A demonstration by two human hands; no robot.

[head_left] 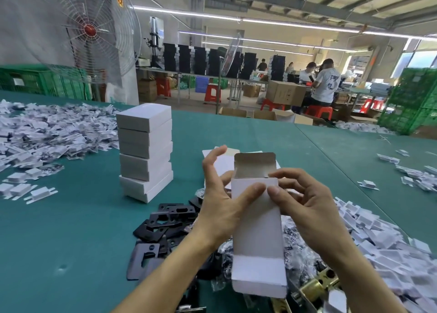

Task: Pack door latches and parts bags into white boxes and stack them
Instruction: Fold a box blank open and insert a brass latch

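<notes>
As hands point(220, 214) point(309, 208) grip box point(257, 241), "3" point(334, 80) shows.

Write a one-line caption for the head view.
The left hand and right hand hold a white box, flap open, near black plates and a stack of boxes.

White box point(257, 230): smooth matt white card, duller grey inside the open flap.
Stacked boxes point(145, 152): same matt white card.
Black plates point(165, 218): matt black, metal by the look.
Door latch point(316, 286): brass-coloured metal, glossy.
Parts bags point(298, 241): clear glossy plastic film, crinkled.
Table point(71, 230): teal covering, matt, cloth-like.
Card inserts point(378, 230): matt white card.
</notes>
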